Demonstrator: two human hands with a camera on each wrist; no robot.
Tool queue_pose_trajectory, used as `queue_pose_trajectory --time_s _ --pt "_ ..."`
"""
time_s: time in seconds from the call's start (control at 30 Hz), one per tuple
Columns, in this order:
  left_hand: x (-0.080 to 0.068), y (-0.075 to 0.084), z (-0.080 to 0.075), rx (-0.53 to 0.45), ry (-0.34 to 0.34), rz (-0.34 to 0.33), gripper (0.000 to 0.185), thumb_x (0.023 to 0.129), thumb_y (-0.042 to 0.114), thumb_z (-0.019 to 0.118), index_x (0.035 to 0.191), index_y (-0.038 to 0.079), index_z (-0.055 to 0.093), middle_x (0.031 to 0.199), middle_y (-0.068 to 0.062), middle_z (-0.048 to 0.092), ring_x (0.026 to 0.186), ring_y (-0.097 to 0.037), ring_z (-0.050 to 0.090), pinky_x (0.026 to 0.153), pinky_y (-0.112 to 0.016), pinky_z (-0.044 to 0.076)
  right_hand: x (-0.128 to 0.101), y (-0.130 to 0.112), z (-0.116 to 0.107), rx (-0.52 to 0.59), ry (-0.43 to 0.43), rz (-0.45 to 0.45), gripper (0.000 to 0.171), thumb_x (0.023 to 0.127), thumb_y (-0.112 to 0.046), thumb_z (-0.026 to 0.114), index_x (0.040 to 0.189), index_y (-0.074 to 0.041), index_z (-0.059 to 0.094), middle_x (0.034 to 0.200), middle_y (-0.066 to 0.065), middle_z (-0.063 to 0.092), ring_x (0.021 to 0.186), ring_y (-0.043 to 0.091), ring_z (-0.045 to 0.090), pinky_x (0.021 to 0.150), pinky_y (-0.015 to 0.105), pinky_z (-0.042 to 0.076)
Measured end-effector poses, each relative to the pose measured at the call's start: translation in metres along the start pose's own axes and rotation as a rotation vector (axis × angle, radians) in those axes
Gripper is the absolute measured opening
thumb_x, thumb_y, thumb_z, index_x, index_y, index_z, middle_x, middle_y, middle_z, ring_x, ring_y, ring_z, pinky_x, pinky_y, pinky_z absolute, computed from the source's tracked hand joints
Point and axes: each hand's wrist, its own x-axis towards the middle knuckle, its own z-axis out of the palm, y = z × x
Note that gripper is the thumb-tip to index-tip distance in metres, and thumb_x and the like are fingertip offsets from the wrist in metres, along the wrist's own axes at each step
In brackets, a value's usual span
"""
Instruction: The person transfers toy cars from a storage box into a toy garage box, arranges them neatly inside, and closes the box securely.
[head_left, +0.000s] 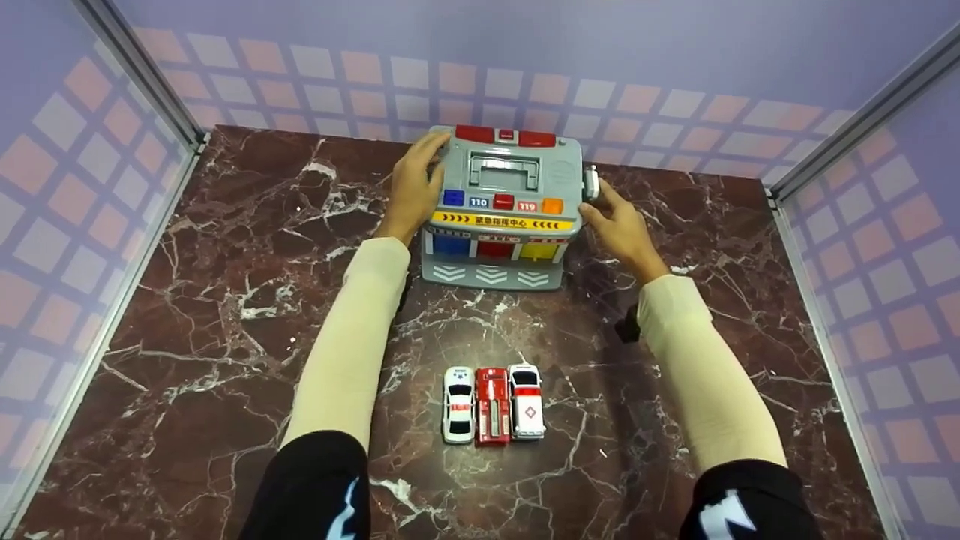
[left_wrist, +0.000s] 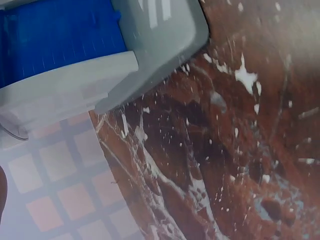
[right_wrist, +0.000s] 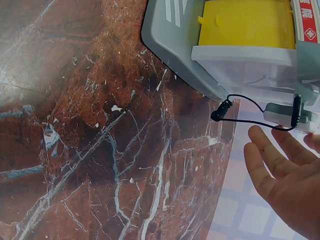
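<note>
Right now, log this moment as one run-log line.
left hand: on toy station left side | right hand: at its right side | three toy cars: lined up in front, untouched

Both arms stretched fwd, roughly parallel, cream sleeves to the wrists, black cuffs nr the elbows. Left hand (head_left: 414, 186) raised at far end, palm turned inward, fingers (head_left: 433, 144) curved over w/ thumb apart. Right hand (head_left: 619, 225) opposite, palm facing left, fingers (right_wrist: 260, 165) straight & relaxed, slightly spread, thumb up nr top
</note>
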Motion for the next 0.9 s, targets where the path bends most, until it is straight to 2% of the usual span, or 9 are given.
queue_pose_trajectory --time_s 0.13,0.2,0.33,0.43,0.5,0.67,0.8,0.9 --pt "0.006 -0.003 0.000 0.042 -0.011 0.052 0.040 0.091 -0.004 0.050 0.129 0.006 0.055 0.135 -0.005 0.052 0.130 -0.014 0.041 0.110 -0.016 0.024 0.001 0.001 -0.002 -0.022 0.004 -0.008 0.062 0.091 -0.041 0.054 0.146 -0.020 0.032 0.128 0.010 0.057 0.113 0.022 0.057 0.099 0.038 0.044" --pt "0.010 -0.003 -0.001 0.053 -0.016 0.074 0.036 0.092 -0.001 0.050 0.127 0.005 0.057 0.132 -0.008 0.054 0.127 -0.015 0.045 0.109 -0.016 0.026 0.001 0.002 -0.003 -0.026 -0.002 -0.016 0.063 0.092 -0.041 0.053 0.146 -0.018 0.031 0.128 0.012 0.057 0.114 0.024 0.057 0.099 0.039 0.044" --pt "0.021 -0.002 -0.004 0.148 -0.098 0.111 0.036 0.094 0.008 0.050 0.130 0.007 0.054 0.134 -0.008 0.053 0.129 -0.019 0.043 0.111 -0.019 0.023 0.002 0.002 -0.002 -0.045 0.003 -0.009 0.066 0.091 -0.042 0.054 0.146 -0.016 0.030 0.127 0.013 0.058 0.113 0.024 0.057 0.098 0.039 0.044" --pt "0.025 -0.003 -0.005 0.219 -0.159 0.099 0.039 0.096 0.012 0.049 0.134 0.009 0.050 0.139 -0.005 0.048 0.134 -0.021 0.035 0.114 -0.020 0.017 0.002 0.001 -0.002 -0.051 -0.003 -0.008 0.068 0.090 -0.045 0.054 0.147 -0.016 0.029 0.127 0.013 0.058 0.112 0.024 0.058 0.098 0.039 0.044" --pt "0.024 -0.006 -0.006 0.242 -0.176 0.089 0.039 0.096 0.013 0.048 0.135 0.009 0.048 0.141 -0.005 0.045 0.136 -0.021 0.033 0.114 -0.020 0.016 0.002 0.001 -0.001 -0.052 -0.006 -0.014 0.068 0.090 -0.046 0.054 0.147 -0.017 0.029 0.127 0.013 0.058 0.112 0.024 0.058 0.098 0.039 0.044" --pt "0.026 -0.005 -0.008 0.306 -0.235 0.111 0.041 0.099 0.021 0.043 0.139 0.010 0.043 0.145 -0.004 0.039 0.139 -0.020 0.025 0.115 -0.022 0.013 0.001 0.001 -0.002 -0.022 -0.005 -0.010 0.067 0.090 -0.049 0.052 0.147 -0.021 0.029 0.130 0.010 0.056 0.113 0.023 0.057 0.098 0.039 0.045" --pt "0.028 -0.005 -0.007 0.467 -0.331 0.164 0.049 0.101 0.030 0.035 0.145 0.009 0.032 0.151 -0.005 0.029 0.141 -0.023 0.019 0.117 -0.031 0.010 -0.001 0.004 0.000 -0.008 -0.013 0.008 0.067 0.089 -0.054 0.050 0.146 -0.023 0.032 0.126 0.010 0.058 0.107 0.021 0.059 0.093 0.039 0.047" --pt "0.029 -0.006 -0.007 0.594 -0.416 0.195 0.053 0.101 0.036 0.028 0.149 0.013 0.022 0.155 -0.005 0.017 0.143 -0.026 0.011 0.118 -0.036 0.008 -0.002 0.007 0.002 -0.004 -0.009 0.017 0.069 0.088 -0.057 0.049 0.145 -0.022 0.034 0.122 0.010 0.061 0.100 0.022 0.058 0.089 0.039 0.047"
